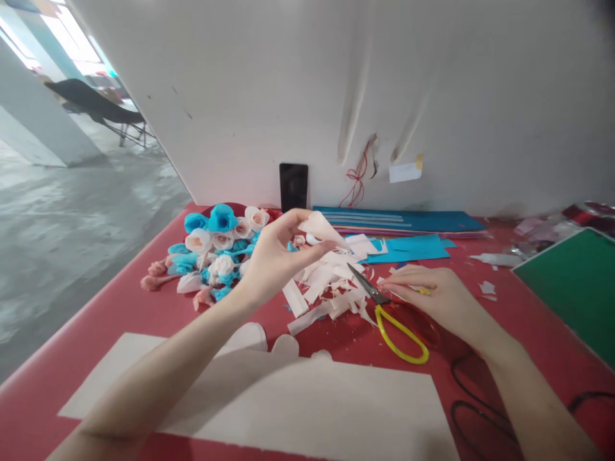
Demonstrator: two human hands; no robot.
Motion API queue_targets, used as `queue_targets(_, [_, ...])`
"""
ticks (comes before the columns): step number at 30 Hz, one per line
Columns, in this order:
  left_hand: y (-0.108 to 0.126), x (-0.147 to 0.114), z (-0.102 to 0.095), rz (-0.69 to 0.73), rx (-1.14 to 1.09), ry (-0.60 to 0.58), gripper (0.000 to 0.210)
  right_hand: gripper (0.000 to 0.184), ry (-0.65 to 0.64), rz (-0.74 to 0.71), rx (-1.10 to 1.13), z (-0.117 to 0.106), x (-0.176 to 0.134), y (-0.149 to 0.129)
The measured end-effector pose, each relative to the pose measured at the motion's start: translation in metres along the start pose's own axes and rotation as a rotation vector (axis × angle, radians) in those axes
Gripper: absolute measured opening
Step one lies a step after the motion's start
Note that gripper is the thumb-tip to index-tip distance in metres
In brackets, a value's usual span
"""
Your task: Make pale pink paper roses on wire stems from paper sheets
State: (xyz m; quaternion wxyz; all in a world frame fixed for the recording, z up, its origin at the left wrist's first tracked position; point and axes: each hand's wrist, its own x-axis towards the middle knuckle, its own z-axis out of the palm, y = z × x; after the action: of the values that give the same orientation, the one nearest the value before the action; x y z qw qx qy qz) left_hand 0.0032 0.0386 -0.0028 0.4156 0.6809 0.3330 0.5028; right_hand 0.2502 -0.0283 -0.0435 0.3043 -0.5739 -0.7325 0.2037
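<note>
We see the left hand [271,256] raised above the red table [519,320], its fingertips pinched on a pale pink paper piece [321,227] that stands tilted up over the clutter; the right hand [432,296] lies low on the table just beside the scissors [384,307], fingers curled loosely near the yellow handles, and whether it actually grips them or only rests against them we cannot tell from this angle; the blades point up and left toward a heap of pale paper scraps [327,291] lying between the two hands; behind the left hand sits a pile of blue and pink paper flowers [216,250], touching one another; farther back, flat blue sheets [408,246] lie along the white wall, with a dark phone [293,186] leaning upright against that wall; a large pale sheet [312,410] lies under the left forearm at the near edge; a green board [576,288] lies at the right, and a white glue bottle [497,259] rests on its side near it.
</note>
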Motion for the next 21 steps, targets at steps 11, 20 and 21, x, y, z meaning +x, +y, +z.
queue_targets(11, [0.0,-0.001,-0.002,-0.025,-0.029,-0.02,0.019,0.058,0.258,0.175,-0.438,0.016,0.007,0.041])
queue_targets(20, [0.001,-0.002,0.008,-0.077,0.12,-0.24,0.019,0.045,0.217,0.123,-0.178,0.012,0.01,0.015])
queue_targets(21, [0.001,-0.003,0.009,-0.076,0.117,-0.252,0.021,0.036,0.214,0.12,-0.145,0.011,0.009,0.008])
